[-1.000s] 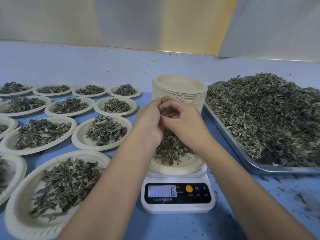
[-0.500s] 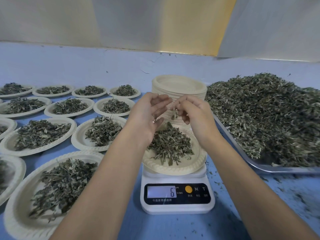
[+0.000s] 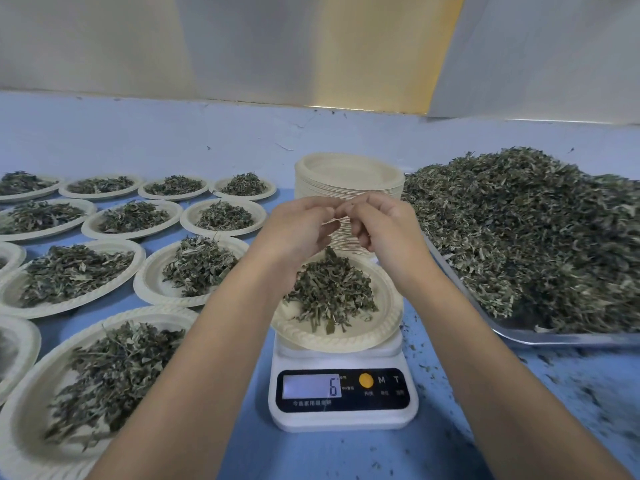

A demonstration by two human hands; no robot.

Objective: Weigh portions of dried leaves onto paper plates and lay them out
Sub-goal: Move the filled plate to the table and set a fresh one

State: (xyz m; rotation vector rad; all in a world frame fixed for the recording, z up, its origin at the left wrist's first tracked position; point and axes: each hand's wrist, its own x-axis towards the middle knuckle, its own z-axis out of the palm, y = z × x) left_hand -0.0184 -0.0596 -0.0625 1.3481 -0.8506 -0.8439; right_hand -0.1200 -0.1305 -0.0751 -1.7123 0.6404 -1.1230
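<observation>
Above the paper plate [image 3: 346, 341] on the digital scale [image 3: 346, 419], the left hand [image 3: 294, 233] and right hand [image 3: 384, 230] have come back together, curled fingers [image 3: 311, 209] meeting tip to tip; whether they pinch a scrap cannot be told. The display [image 3: 311, 386] reads 6 as before, so this portion is probably still being adjusted. The dried leaves [image 3: 330, 292] sit heaped on the plate directly below the fingers, not touching them

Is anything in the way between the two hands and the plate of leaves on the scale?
No, nothing visible. Both the left hand and the right hand hover right above the plate on the scale, with only air between them and its pile of leaves. The stack of empty plates stands behind, not between.
</observation>
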